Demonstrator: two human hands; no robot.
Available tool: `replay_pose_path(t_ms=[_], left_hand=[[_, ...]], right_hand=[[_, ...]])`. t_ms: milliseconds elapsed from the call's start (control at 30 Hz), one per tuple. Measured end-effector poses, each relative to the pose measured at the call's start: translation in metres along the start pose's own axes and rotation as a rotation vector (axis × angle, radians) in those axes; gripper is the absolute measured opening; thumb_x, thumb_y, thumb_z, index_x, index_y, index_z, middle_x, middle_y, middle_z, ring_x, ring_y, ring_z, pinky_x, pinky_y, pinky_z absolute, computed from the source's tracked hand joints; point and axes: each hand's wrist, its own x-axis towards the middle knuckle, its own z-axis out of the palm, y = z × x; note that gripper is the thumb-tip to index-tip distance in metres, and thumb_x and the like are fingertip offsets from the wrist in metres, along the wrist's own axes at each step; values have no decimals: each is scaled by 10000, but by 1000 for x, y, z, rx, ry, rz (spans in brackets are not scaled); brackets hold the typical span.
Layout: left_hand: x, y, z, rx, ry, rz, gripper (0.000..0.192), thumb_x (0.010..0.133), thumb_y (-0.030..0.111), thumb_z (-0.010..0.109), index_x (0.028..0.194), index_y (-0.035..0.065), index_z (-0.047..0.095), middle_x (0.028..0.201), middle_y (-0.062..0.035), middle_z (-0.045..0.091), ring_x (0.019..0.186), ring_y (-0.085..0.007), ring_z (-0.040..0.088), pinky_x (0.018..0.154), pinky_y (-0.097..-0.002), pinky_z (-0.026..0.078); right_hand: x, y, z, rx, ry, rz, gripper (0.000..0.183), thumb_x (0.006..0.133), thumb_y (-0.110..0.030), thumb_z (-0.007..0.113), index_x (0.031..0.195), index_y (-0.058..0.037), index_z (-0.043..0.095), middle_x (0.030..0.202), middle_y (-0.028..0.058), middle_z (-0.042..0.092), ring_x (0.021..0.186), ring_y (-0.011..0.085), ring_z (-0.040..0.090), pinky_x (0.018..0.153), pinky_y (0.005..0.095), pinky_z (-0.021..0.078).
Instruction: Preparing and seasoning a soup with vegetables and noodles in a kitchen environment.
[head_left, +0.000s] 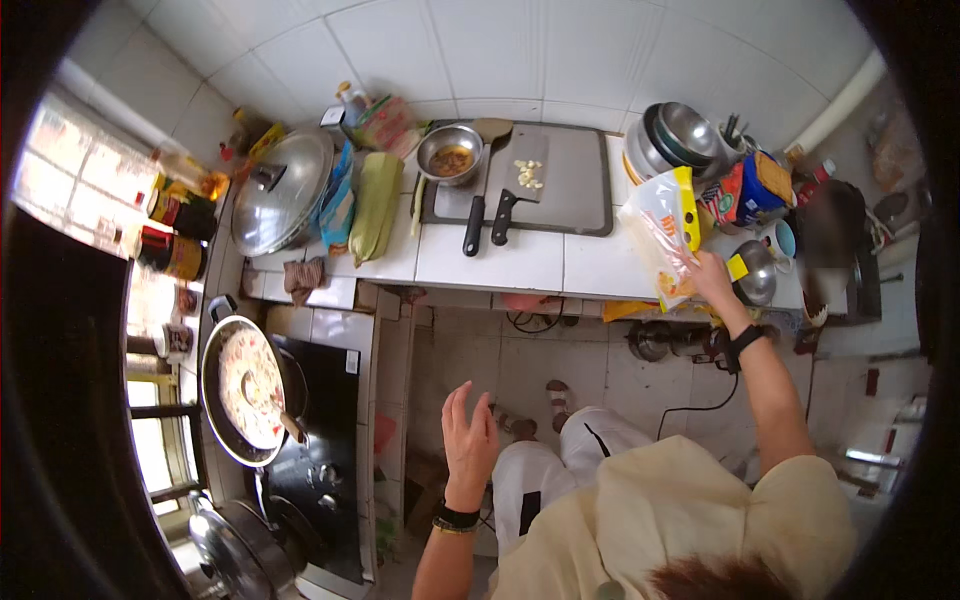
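Observation:
My right hand grips the lower side of a clear and yellow plastic food bag at the counter's right part. The bag bears writing, and its contents are pale. Just right of that hand sits a small metal bowl. My left hand hangs in the air in front of my legs, fingers apart, holding nothing. On the grey cutting board lie peeled garlic cloves beside two black-handled knives, a cleaver and a smaller knife. A steel bowl with brownish liquid stands there too.
To the left, a pan of pale food with a wooden-handled utensil sits on the black stove. A lidded pot stands nearer me. A large lidded wok, a green-husked corn cob and stacked bowls occupy the counter.

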Motion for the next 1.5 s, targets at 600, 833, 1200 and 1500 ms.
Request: replay_pose_path(t_ms=[600,833,1200,1500], left_hand=[[-121,-55,62,-137,168,-494,286,783,-49,629,1066,-14,612,1210,-178,543,1110,-375,534,924,-445,477],[-173,-69,73,-134,104,-669,277,801,-48,620,1074,4,615,1220,-187,539,1128,-381,524,927,-453,472],[-180,-67,81,-132,-79,-796,261,812,-22,619,1072,0,628,1206,-209,546,1105,-401,530,918,-468,460],[-132,-70,93,-148,-169,-644,296,818,-29,625,1111,12,609,1180,-210,538,1058,-402,543,870,-466,491]], right_hand=[[-147,-139,59,203,-683,-304,245,921,-221,638,950,14,699,667,102,652,602,84,568,565,300,447],[-133,-186,259,137,-652,-298,339,925,-279,612,887,56,653,687,233,618,591,232,607,584,384,461],[53,-257,447,29,-316,-169,394,983,-289,434,1171,50,500,1201,250,474,1083,381,501,870,455,409],[25,-278,472,-27,-349,-411,412,937,-144,473,1297,56,478,1275,301,500,1175,427,492,989,465,414]])
